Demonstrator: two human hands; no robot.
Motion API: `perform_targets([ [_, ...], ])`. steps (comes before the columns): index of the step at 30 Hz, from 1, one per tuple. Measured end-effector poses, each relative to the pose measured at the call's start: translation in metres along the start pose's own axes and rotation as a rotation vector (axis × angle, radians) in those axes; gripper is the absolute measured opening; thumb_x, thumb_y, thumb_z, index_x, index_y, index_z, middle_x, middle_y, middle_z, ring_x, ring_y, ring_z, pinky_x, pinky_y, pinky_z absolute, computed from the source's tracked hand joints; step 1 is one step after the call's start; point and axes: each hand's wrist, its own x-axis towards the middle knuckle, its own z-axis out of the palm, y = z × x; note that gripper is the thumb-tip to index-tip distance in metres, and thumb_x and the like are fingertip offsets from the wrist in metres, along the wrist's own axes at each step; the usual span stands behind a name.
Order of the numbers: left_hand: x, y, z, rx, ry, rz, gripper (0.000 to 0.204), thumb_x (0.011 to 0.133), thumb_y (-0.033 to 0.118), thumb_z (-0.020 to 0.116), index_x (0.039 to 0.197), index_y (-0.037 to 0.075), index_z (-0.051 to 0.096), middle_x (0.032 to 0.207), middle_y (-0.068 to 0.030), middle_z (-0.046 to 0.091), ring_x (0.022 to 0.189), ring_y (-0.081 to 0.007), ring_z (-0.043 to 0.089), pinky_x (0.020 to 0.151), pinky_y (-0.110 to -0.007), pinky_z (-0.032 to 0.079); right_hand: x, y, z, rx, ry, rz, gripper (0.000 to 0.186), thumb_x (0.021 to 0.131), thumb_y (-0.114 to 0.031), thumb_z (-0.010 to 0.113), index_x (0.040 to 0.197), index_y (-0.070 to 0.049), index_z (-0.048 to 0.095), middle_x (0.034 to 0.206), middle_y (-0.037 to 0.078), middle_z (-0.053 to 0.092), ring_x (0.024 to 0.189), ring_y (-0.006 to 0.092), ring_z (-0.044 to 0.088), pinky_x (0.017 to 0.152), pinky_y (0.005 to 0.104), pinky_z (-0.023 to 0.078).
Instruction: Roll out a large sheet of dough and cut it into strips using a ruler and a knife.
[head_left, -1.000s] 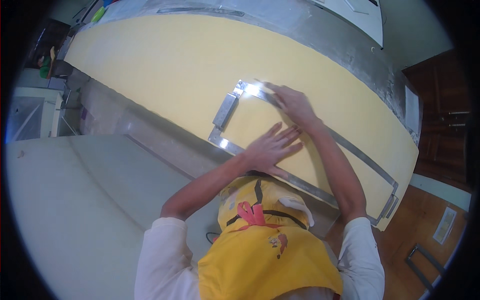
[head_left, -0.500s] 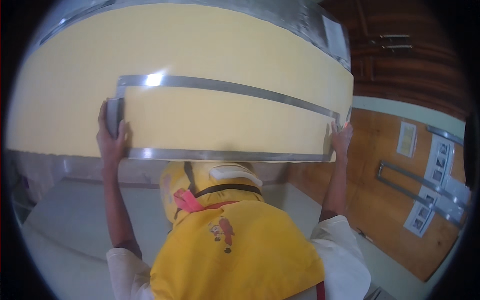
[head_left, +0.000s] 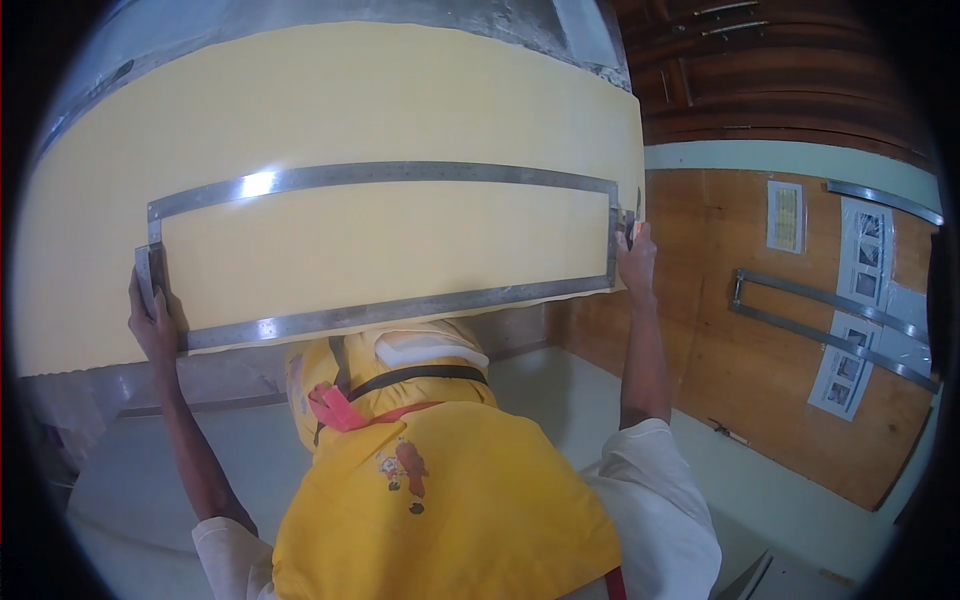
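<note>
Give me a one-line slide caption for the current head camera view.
Left hand and right hand grip opposite ends of a long metal frame on a pale yellow sheet.

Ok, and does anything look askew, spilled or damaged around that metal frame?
Nothing stands out. The metal frame lies on the yellow sheet, with the left hand and right hand at its ends; no spill or damage shows. Its bowed outline is probably just the fisheye view.
</note>
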Motion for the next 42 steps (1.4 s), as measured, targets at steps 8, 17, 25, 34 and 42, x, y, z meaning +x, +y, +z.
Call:
perform_targets([
  [8,0.003,-0.003,-0.007,-0.021,-0.009,-0.038,0.051,0.094,0.009,0.05,0.145,0.003,0.045,0.134,-0.0226,0.059,0.123,-0.0315,0.059,0.102,-0.039,0.044,0.006,0.003,0.001,0.007,0.003,-0.047,0.034,0.09,-0.015,0.069,0.107,0.005,0.046,0.087,0.032,0.062,0.085,0.0506,0.061,0.073,0.0555,0.047],
  [17,0.005,-0.01,-0.004,0.018,0.007,-0.012,0.053,0.093,0.012,0.052,0.144,0.0,0.045,0.134,-0.0236,0.059,0.123,-0.0312,0.058,0.103,-0.039,0.044,0.001,0.006,0.006,0.031,-0.055,0.016,0.035,0.09,-0.017,0.069,0.106,0.005,0.048,0.094,0.033,0.062,0.091,0.0516,0.06,0.078,0.0558,0.047],
  [25,0.002,-0.002,-0.001,0.054,0.007,0.042,0.061,0.088,0.025,0.059,0.142,-0.002,0.046,0.115,-0.0312,0.065,0.106,-0.0429,0.065,0.091,-0.046,0.05,0.001,0.003,0.0,-0.092,-0.059,0.033,0.044,0.092,-0.027,0.069,0.119,0.003,0.052,0.104,0.03,0.065,0.1,0.0483,0.062,0.081,0.0488,0.05],
  [34,0.004,0.043,-0.011,-0.039,0.029,0.057,0.057,0.087,0.011,0.06,0.142,0.003,0.047,0.113,-0.0228,0.068,0.103,-0.0327,0.069,0.089,-0.037,0.052,0.007,-0.037,0.006,0.07,0.196,-0.09,0.04,0.098,-0.034,0.06,0.112,0.004,0.053,0.11,0.028,0.06,0.107,0.0429,0.058,0.088,0.0482,0.046],
  [42,0.005,0.07,-0.016,0.042,0.143,0.222,0.072,0.083,0.02,0.069,0.148,0.007,0.04,0.14,-0.0234,0.051,0.13,-0.0378,0.05,0.108,-0.051,0.036,0.027,-0.24,0.095,0.444,-0.196,-0.356,0.031,0.097,-0.004,0.048,0.125,0.005,0.056,0.115,0.025,0.064,0.106,0.0427,0.06,0.094,0.0471,0.048],
])
